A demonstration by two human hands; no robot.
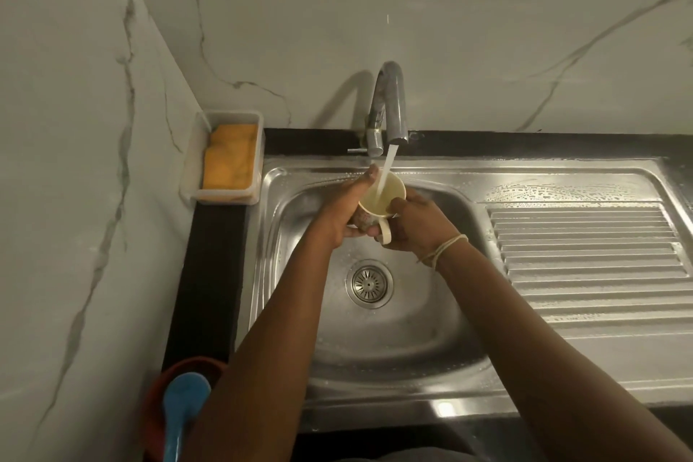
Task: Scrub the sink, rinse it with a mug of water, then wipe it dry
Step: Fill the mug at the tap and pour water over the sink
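Observation:
A cream mug [390,195] with a patterned side is held tilted under the tap [390,105], and a stream of water runs into it. My left hand [345,206] wraps the mug's left side and bottom. My right hand [412,225] grips its right side next to the handle. Both hands hover over the steel sink [285,236], whose basin is wet. The drain strainer [369,283] lies below the hands. A yellow-orange sponge [230,157] rests in a clear plastic tray [195,176] at the sink's back left corner.
The ribbed steel drainboard [585,255] stretches to the right, with soap suds near its back edge. A red bowl [157,394] holding a blue scoop [183,413] sits at the front left on the black counter [210,274]. Marble walls close the back and left.

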